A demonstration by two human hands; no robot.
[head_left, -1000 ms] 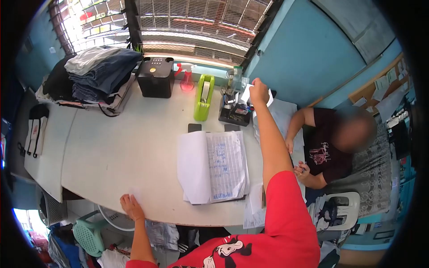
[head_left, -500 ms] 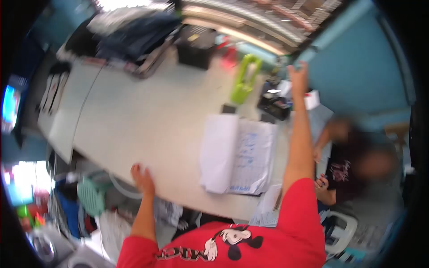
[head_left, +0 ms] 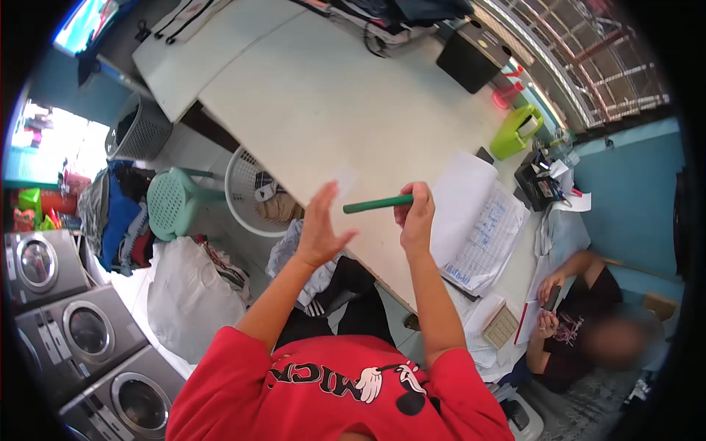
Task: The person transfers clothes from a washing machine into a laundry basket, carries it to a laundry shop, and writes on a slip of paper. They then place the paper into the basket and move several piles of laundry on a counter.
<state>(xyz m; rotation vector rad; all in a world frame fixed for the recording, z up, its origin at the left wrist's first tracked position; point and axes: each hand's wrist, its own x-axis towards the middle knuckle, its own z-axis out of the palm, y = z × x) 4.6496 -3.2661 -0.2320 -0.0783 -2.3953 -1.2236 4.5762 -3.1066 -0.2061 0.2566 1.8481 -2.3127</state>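
In my right hand [head_left: 417,220] is a green marker [head_left: 376,204], pinched near one end and pointing left across my front. My left hand [head_left: 319,231] is raised left of the marker's tip, thumb apart from the fingers. A small pale slip [head_left: 346,181] shows at its fingertips. Both hands are over the near edge of the white table [head_left: 316,110]. To the right of my right hand lies an open notebook [head_left: 485,231] with blue handwriting on its lined page.
A green holder [head_left: 515,134], a black pen box [head_left: 536,181] and a black box [head_left: 473,57] stand along the far side. At right, a person [head_left: 570,316] holds a dark phone. Left are a laundry basket [head_left: 237,192], a green stool [head_left: 168,203], a white bag [head_left: 193,305] and washing machines [head_left: 88,331].
My right hand has come back from the pen box area and now holds the green marker. My left hand has moved inward toward it. The view has turned, showing more floor at left.
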